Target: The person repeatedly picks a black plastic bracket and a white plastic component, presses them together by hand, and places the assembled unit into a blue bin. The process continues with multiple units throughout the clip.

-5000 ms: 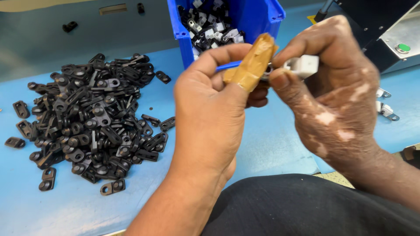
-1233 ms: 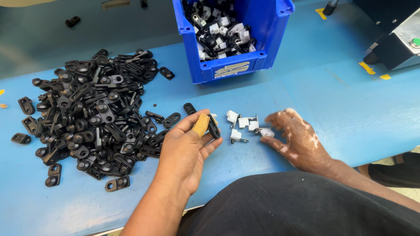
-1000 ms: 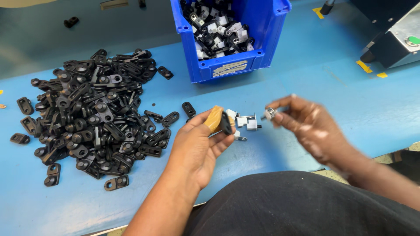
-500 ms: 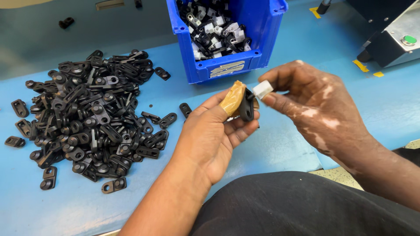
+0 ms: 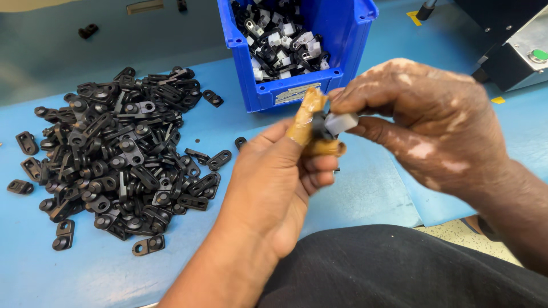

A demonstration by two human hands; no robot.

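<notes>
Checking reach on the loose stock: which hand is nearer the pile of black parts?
Left. The left hand sits just beside the pile of black parts, at its right edge. The right hand is farther off, in front of the blue bin.

A pale rectangular label (image 5: pixel 297 93) fronts the blue bin (image 5: pixel 348 34).

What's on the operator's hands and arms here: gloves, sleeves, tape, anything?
No gloves and no sleeves in view: both forearms are bare to the frame edge. The left hand has tan tape wrapped round its thumb and one fingertip. The right hand wears nothing. No rings or watch visible.
</notes>
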